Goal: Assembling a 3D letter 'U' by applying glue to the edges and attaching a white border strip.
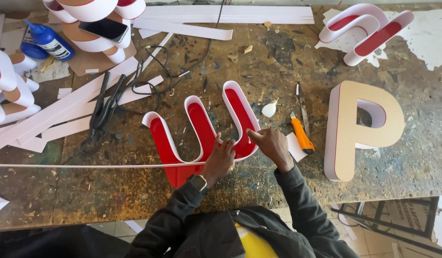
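Note:
A red sign letter with a white rim lies flat on the paint-stained workbench. My left hand rests on the letter's lower part, fingers pressing the white rim strip, a watch on the wrist. My right hand pinches the white rim at the letter's right curve. A long white strip runs off to the left from the letter's base.
An orange utility knife lies just right of my right hand. A tan P-shaped letter stands further right. Black pliers, white strips, a blue glue bottle and other letters lie around.

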